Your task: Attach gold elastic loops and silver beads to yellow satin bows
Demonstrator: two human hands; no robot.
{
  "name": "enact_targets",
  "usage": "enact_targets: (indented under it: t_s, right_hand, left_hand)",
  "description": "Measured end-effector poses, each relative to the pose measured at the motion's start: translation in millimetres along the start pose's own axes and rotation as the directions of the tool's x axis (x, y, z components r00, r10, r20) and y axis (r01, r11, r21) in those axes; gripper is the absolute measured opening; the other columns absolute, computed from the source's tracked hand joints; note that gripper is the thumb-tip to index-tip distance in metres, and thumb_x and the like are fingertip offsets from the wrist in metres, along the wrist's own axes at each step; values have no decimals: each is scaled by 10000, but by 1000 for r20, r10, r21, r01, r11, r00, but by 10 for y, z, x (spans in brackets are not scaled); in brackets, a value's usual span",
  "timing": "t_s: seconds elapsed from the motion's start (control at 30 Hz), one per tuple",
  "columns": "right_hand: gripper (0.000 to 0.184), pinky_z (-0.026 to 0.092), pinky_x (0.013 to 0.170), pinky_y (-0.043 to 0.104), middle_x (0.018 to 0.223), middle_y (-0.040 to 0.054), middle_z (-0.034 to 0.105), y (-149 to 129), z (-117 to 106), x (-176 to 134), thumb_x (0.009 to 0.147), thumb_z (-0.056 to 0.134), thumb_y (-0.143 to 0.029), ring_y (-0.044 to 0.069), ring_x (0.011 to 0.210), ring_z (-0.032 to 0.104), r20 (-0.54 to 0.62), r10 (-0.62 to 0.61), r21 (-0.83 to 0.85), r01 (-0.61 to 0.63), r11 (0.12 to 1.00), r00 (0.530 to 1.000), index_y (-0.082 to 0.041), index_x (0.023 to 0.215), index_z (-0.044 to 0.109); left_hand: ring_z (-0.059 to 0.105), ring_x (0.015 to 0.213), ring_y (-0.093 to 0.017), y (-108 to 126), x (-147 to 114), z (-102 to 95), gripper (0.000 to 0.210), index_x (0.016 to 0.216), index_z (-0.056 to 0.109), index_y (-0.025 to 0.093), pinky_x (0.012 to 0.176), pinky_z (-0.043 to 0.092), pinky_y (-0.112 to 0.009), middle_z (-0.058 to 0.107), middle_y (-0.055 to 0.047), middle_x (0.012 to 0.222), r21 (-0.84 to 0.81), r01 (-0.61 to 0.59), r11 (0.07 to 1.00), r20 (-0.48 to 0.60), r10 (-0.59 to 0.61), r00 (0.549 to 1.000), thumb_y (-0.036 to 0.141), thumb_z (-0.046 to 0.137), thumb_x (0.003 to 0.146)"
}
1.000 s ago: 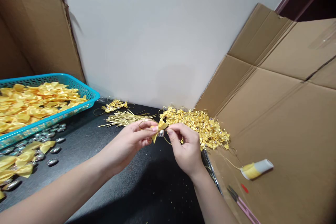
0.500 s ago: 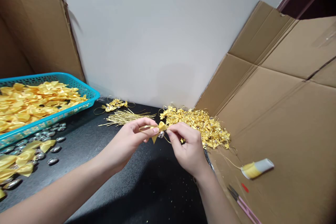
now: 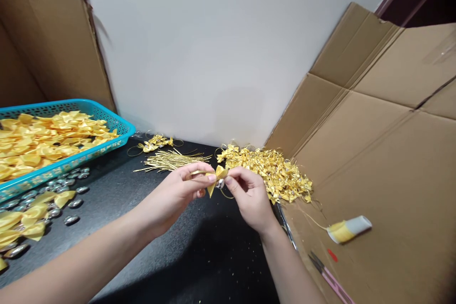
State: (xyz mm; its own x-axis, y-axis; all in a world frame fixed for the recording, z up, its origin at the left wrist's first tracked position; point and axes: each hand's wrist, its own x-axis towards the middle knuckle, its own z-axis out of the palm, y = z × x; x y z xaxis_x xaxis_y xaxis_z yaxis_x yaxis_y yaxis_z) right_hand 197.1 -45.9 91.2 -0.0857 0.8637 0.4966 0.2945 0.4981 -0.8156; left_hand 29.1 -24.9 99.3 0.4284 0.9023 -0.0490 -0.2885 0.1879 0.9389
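Between my two hands is a yellow ribbon bow (image 3: 221, 171) with a silver bell (image 3: 220, 183) under it and a thin gold cord. My left hand (image 3: 190, 181) pinches the bow's left side between thumb and fingers. At the bow's right side, my right hand (image 3: 247, 192) has its thumb and forefinger closed by the bell; the cord curves below these fingertips. Just behind my hands lie a bundle of gold cords (image 3: 173, 159) and a large heap of yellow bows with gold loops (image 3: 274, 168).
A turquoise basket (image 3: 121, 129) of yellow bows stands at the left. Silver bells (image 3: 71, 219) and loose bows (image 3: 35, 213) lie before it. Several looped bows (image 3: 156, 142) sit near the wall. On cardboard at right are a yellow thread spool (image 3: 347, 229) and pink-handled snips (image 3: 331, 278).
My right hand has shifted slightly left, closer to the bow and bell. The loop of cord above my left fingers looks flatter. Both hands still hold the piece.
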Motion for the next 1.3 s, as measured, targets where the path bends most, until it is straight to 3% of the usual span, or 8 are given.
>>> enact_targets:
  t_s: [0.27,0.47,0.63,0.83,1.03,1.3]
  right_hand:
    - [309,416,555,221,637,-25,533,149,73,34,844,625,-473,105,585,468,46,51,245,-61,968,998,-195,714,590]
    - [327,411,557,218,645,-21,534,143,73,37,843,627,-490,107,599,464,58,50,242,-63,968,997,-195,708,588]
    - [239,420,585,230,667,-16,564,145,51,38,860,627,-403,113,622,487,31,57,230,-62,971,998,-206,724,619]
    - [161,395,570,237,665,-17,551,87,10,18,869,591,-304,114,616,472,-5,36,161,-35,986,999,-203,746,617]
    - [183,354,538,236,602,-33,506,-80,-20,-29,862,559,-224,98,552,436,-70,-85,-132,76,988,994,-186,686,585]
    - [184,350,541,231,584,-34,500,-185,-42,-23,834,540,-145,91,542,433,-30,-162,-293,146,945,986,-184,658,577]
  left_hand:
    - [425,665,-119,-13,-4,6,217,769,633,214,607,323,-250,527,40,682,-63,23,998,15,-22,1000,334,793,685]
    - [415,657,-119,-14,-16,16,197,756,624,217,593,315,-248,503,45,661,-34,-14,999,-2,14,1000,334,774,705]
    - [398,662,-117,-16,-11,5,178,759,622,222,590,307,-245,502,48,662,-6,-44,999,-22,44,999,326,761,724]
    - [403,667,-113,-4,-1,4,164,752,616,214,584,311,-247,528,42,708,16,-69,998,-24,69,997,309,748,729]
    - [406,651,-113,-7,-7,10,117,769,641,219,577,317,-249,542,36,724,53,-61,997,-53,64,997,282,729,725]
    - [448,671,-120,-32,3,-1,80,776,651,221,582,334,-249,583,26,751,122,-132,984,-59,140,988,267,702,737]
